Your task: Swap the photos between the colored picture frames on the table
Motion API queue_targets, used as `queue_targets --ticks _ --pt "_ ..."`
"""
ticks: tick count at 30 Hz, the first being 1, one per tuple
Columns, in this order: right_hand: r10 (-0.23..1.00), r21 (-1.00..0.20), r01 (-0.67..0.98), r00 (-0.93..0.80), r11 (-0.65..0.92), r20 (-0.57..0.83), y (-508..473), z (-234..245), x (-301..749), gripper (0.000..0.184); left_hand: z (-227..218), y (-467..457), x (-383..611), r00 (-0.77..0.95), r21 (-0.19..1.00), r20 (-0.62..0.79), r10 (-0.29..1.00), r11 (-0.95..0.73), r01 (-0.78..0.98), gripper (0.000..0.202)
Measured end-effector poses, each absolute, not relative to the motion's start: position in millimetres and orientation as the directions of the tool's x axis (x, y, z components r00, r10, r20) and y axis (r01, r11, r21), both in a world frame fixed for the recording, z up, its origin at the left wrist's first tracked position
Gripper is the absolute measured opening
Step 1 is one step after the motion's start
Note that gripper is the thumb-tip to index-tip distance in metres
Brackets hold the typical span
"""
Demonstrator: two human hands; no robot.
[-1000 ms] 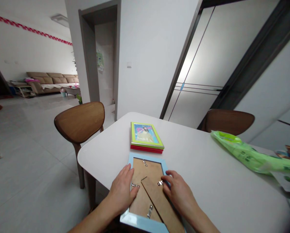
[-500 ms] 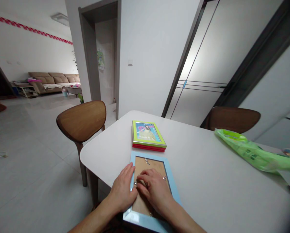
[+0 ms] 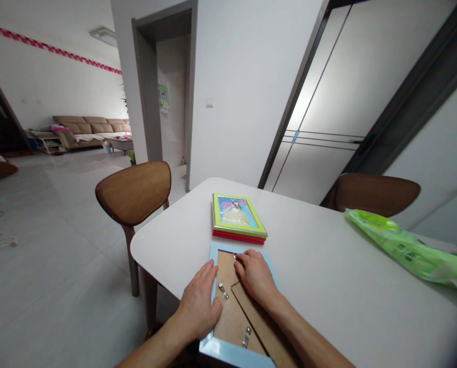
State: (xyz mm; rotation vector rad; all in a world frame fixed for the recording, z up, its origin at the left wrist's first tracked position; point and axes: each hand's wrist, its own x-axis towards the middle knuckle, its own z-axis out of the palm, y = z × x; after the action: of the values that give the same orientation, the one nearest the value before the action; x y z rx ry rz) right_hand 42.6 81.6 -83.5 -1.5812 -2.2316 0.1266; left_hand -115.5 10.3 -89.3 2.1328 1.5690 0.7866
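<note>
A light blue picture frame (image 3: 222, 346) lies face down at the table's near edge, with its brown backing board (image 3: 228, 312) upward. My left hand (image 3: 199, 296) rests on the frame's left side, its fingers stretched out and the thumb apart. At the top edge, the bent fingers of my right hand (image 3: 256, 276) close on a small metal clip (image 3: 235, 256), partly hidden by them. One metal clip (image 3: 223, 291) is on the left and another metal clip (image 3: 246, 337) sits lower down. A stand leg (image 3: 251, 312) runs under my right forearm.
Beyond the blue frame, a yellow-green framed picture (image 3: 238, 212) lies on top of red frames (image 3: 238, 236). A green plastic bag (image 3: 408, 245) is on the right of the white table (image 3: 312, 276). Wooden chairs stand at left (image 3: 136, 191) and far right (image 3: 376, 193).
My right hand has moved from the left clip up to the top clip. The left clip now sits turned, lying over the backing board. My left hand stays on the frame's left side.
</note>
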Motion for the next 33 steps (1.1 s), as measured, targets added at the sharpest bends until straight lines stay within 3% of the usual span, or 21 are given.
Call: queue_targets --ticks 9,11,15,20,25,30,33 --pt "0.909 -0.336 0.849 -0.345 0.408 0.233 70.8 -71.0 49.2 0.035 -88.8 14.9 -114.8 0.202 0.601 0.227 0.953 -0.301 0.741 0.061" --pt "0.878 -0.415 0.776 -0.453 0.474 0.156 52.8 -60.5 59.3 0.040 -88.9 16.5 -114.3 0.196 0.593 0.227 0.954 -0.295 0.750 0.061" --pt "0.798 -0.540 0.678 -0.602 0.499 -0.020 17.0 -50.5 74.7 0.027 -91.3 18.9 -112.0 0.190 0.593 0.234 0.954 -0.295 0.749 0.062" --pt "0.833 -0.505 0.703 -0.551 0.500 0.057 6.0 -61.8 72.6 0.011 -94.0 20.0 -109.8 0.191 0.600 0.251 0.949 -0.308 0.739 0.060" --pt "0.913 -0.526 0.759 -0.396 0.384 0.094 11.9 -73.7 74.3 0.039 -94.6 18.6 -110.8 0.194 0.614 0.254 0.948 -0.313 0.724 0.059" --pt "0.936 -0.496 0.795 -0.324 0.350 0.141 18.1 -72.5 75.3 0.036 -92.6 18.1 -110.9 0.161 0.657 0.249 0.955 -0.289 0.696 0.052" --pt "0.945 -0.476 0.816 -0.292 0.328 0.150 18.6 -59.9 72.3 0.034 -85.2 18.0 -108.2 0.107 0.749 0.221 0.969 -0.239 0.618 0.048"
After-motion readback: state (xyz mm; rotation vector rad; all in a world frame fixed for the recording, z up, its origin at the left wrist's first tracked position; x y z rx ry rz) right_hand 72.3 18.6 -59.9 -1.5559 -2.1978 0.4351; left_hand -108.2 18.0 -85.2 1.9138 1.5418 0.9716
